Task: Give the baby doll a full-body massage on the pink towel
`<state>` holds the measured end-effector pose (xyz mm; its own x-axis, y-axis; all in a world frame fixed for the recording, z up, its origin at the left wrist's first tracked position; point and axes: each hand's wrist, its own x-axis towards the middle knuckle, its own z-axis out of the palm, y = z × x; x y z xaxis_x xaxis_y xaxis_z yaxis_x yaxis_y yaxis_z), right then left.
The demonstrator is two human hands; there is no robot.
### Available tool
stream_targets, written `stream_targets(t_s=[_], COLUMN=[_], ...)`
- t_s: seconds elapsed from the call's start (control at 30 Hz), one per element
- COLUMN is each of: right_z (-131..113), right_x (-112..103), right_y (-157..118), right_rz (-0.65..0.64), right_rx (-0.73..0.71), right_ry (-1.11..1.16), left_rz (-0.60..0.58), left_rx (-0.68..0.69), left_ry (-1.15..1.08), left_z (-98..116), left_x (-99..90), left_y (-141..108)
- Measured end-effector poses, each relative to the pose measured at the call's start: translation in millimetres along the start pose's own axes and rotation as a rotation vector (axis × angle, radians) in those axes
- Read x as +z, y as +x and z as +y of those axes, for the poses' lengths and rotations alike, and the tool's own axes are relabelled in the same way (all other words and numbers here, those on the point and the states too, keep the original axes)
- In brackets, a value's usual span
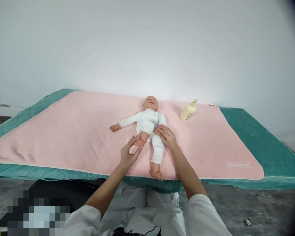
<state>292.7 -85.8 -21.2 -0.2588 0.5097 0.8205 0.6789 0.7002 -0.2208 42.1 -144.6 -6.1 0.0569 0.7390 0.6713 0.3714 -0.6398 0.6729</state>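
While the doll lies face-up, both hands hold its limbs.

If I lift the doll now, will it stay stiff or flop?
The doll will probably flop: one cloth-covered leg is folded up, its foot at the left hand. The smooth, plastic-looking head may be heavier than the cloth parts and could loll back if left unsupported.

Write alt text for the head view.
A baby doll in white lies face up, a person's left hand holding its raised foot and right hand touching its small hand. Beneath is a pink blanket over a teal cover; a cream pump bottle is nearby.
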Motion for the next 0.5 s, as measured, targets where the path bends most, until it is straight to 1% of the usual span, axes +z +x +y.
stream_targets(t_s=[0.1, 0.23, 0.33, 0.4, 0.5], right_z=[2, 6, 8, 9, 11], right_x=[1, 1, -1, -2, -5], right_y=[-1, -2, -2, -2, -2], right_rz=[0.032, 0.101, 0.162, 0.224, 0.343], right_rx=[-0.013, 0.043, 0.127, 0.194, 0.348], right_ry=[0.014, 0.011, -0.008, -0.014, 0.014], left_rz=[0.013, 0.017, 0.011, 0.004, -0.02], left_rx=[0.014, 0.048, 0.077, 0.081, 0.083], left_ry=[-0.009, -0.003, 0.03, 0.049, 0.063], left_z=[2, 4, 5, 4, -3], left_x=[-0.8, -7.9, -18.2, -26.3, -38.4], left_y=[-1, -4, -9, -16, -33])
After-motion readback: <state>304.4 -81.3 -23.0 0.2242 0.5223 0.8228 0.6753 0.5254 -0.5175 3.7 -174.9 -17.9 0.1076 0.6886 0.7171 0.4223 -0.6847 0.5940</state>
